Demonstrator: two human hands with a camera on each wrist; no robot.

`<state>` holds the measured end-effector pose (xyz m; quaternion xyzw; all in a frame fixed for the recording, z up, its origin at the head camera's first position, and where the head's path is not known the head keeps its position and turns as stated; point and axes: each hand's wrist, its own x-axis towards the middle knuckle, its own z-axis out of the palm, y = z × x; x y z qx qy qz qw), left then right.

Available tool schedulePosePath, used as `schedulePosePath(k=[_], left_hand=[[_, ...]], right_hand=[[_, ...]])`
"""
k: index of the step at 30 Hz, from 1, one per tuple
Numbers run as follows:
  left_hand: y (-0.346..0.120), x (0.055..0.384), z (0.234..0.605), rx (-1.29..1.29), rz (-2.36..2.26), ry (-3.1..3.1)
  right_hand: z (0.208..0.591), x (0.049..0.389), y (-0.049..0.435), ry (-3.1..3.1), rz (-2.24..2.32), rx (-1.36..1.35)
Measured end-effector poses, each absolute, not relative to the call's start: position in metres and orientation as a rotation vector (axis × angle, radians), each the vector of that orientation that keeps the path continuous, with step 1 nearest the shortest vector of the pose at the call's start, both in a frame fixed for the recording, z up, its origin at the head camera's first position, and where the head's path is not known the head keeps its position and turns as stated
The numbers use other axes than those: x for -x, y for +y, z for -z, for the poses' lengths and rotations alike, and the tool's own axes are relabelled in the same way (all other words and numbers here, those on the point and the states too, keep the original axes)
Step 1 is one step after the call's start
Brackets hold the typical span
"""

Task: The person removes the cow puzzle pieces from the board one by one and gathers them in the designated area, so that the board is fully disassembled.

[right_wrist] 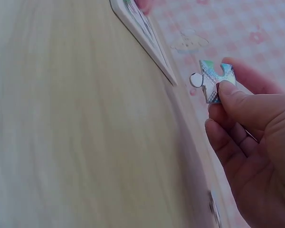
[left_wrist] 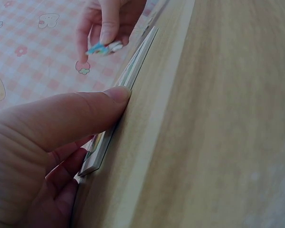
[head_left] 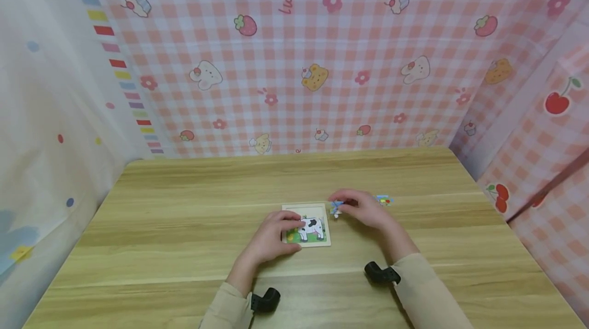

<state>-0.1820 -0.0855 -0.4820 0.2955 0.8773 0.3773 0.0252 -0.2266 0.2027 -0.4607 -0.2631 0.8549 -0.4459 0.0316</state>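
A puzzle piece (head_left: 337, 208) is pinched between the thumb and index finger of the right hand (head_left: 363, 210), with the other fingers loosely bent below it. Light blue, green and white are shown on the piece, and a rounded white tab is left sticking out past the fingertips. It is held just beside the far right corner of the puzzle board (head_left: 304, 206), apart from it, and raised off the table (head_left: 184, 247).

The board is held at its left side by the left hand (head_left: 271, 237): the thumb is pressed along the near edge, and the fingers are spread over the left part of the picture, which is partly covered by them. A white cow with black patches, set on green ground, is shown on the board, while a pale bare strip is seen along its far part.

Farther right, some colourful pieces (head_left: 384, 200) are partly hidden behind the right hand; how many cannot be told. A beige sleeve is worn on each arm, and a black device is fixed at each wrist. The far side of the table is backed by a pink checked curtain (head_left: 276, 48), printed with strawberries, flowers, cupcakes and bears.
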Motion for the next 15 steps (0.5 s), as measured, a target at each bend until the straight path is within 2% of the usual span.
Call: schedulePosePath(k=[15], left_hand=[[-0.085, 0.182, 0.483, -0.913, -1.165, 2.723]], right_hand=[[0.470, 0.216, 0.257, 2.662, 1.523, 0.754]])
